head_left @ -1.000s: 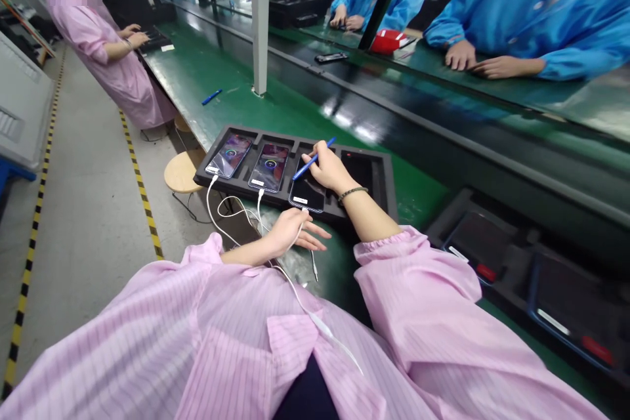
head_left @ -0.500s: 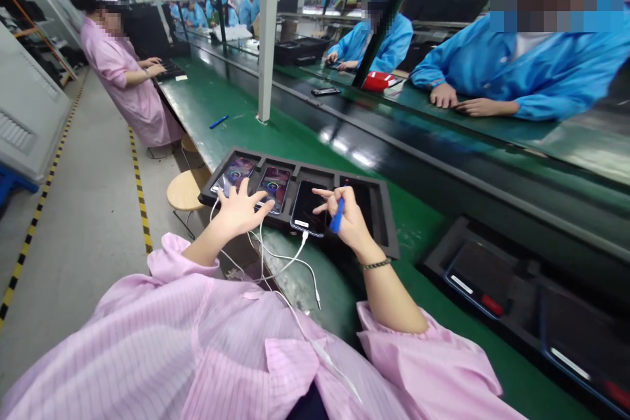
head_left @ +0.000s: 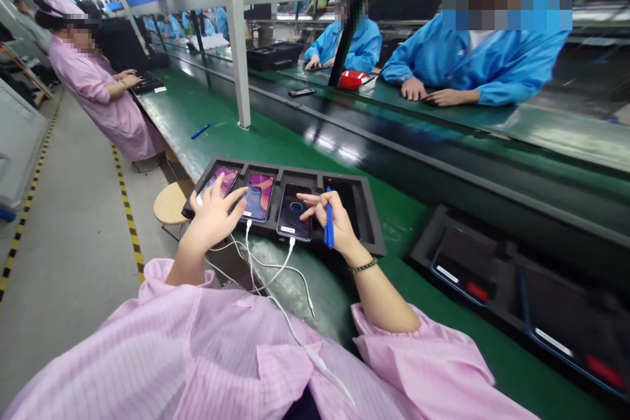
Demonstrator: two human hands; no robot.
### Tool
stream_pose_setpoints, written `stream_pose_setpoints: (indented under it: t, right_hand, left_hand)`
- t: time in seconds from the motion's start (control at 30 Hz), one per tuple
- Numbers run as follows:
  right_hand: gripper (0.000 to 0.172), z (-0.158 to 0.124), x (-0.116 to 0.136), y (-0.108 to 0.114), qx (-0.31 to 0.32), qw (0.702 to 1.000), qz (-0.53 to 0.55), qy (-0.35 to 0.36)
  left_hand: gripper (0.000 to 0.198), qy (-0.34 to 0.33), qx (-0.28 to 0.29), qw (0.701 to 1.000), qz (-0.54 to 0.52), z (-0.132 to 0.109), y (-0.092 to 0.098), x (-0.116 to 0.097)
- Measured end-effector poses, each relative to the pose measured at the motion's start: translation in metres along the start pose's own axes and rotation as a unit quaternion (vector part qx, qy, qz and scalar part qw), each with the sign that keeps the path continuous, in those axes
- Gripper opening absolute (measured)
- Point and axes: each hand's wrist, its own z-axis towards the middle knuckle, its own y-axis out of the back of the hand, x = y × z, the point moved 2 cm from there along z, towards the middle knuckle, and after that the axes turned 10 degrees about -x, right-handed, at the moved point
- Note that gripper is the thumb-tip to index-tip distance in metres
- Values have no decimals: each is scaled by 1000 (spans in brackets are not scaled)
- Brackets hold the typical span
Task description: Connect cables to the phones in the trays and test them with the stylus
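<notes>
A black foam tray (head_left: pixel 371 210) with several compartments lies on the bench in front of me. Its left phone (head_left: pixel 228 178) and the second phone (head_left: pixel 258 197) both show a lit purple wallpaper. The third phone (head_left: pixel 290 210) has a dark screen with a round charging ring. White charging cables (head_left: pixel 291 246) run from the phones toward me. Over the two left phones, my left hand (head_left: pixel 214 213) spreads its fingers, holding nothing. My right hand (head_left: pixel 339 220) grips a blue pen (head_left: pixel 329 230) while its fingers reach over the third phone's screen. In the rightmost compartment, a dark item (head_left: pixel 344 200) is partly hidden.
A second foam tray (head_left: pixel 418 243) with dark phones lies to the right on the green bench. Another blue pen (head_left: pixel 200 131) rests farther up, near a white post (head_left: pixel 235 46). Co-workers sit across the conveyor; one in pink stands at left beside a wooden stool (head_left: pixel 172 202).
The two left phones switched from charging rings to bright wallpaper, and the third now shows a ring. The view shifted right; both hands stay over the tray.
</notes>
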Motion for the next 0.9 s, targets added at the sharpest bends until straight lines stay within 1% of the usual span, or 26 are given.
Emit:
stream_pose_setpoints:
  t: [0.07,0.17,0.23,0.27,0.3,0.37,0.43,0.47,0.53,0.63,0.67,0.73,0.9]
  right_hand:
    - [42,0,-3,-1,3,999,-51,-13]
    - [38,2,-5,2,-56,993,-104,3]
    - [37,2,-4,3,-84,993,-84,16]
    - [38,1,-2,4,-84,994,-62,20]
    - [39,1,-1,4,-75,996,-38,21]
    - [42,-1,2,3,-36,999,2,19]
    - [43,-3,3,1,7,1000,9,7]
    - [42,-3,2,0,15,1000,-7,3]
    - [40,-1,-1,0,-10,997,-70,2]
    - [36,1,-6,4,-97,984,-147,15]
    - [35,1,-7,4,-115,982,-149,20]
    - [32,1,-8,5,-131,982,-128,32]
    - [30,-2,-6,5,-123,989,-50,65]
  left_hand:
    - [49,13,-7,1000,1,-3,3,7]
    - [49,45,-25,999,13,-3,6,20]
    - [49,62,-41,997,21,-1,8,29]
    - [50,69,-48,996,24,-1,9,33]
    - [50,77,-53,995,26,-1,9,36]
    - [51,91,-59,994,28,-2,9,42]
    - [51,100,-61,993,31,-3,9,48]
    - [51,102,-61,992,30,-3,8,50]
    - [51,103,-61,992,28,-4,7,55]
    - [51,106,-64,992,21,-6,5,62]
    - [51,108,-68,992,20,-6,5,65]
    - [50,111,-77,991,20,-7,3,68]
    - [48,84,-74,994,12,-7,-4,64]
